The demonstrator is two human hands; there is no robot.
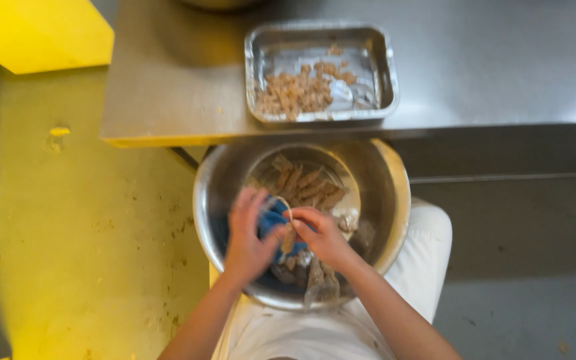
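A large steel bowl (pixel 395 200) rests on my lap, below the table edge. Inside it lie several brown, strip-like food pieces (pixel 305 183) and a blue cloth or bag (pixel 271 223). My left hand (pixel 248 237) and my right hand (pixel 321 233) are both over the bowl, close together. They grip the blue thing and a thin pale string or band (pixel 285 205) between them. The picture is blurred, so the exact grip is unclear. More brown pieces (pixel 315 273) lie under my right wrist.
A steel tray (pixel 385 67) with small brown chunks (pixel 298 93) sits on the steel table (pixel 501 60) just beyond the bowl. A yellow-lit floor (pixel 68 233) spreads to the left. A yellow block (pixel 35 30) is at top left.
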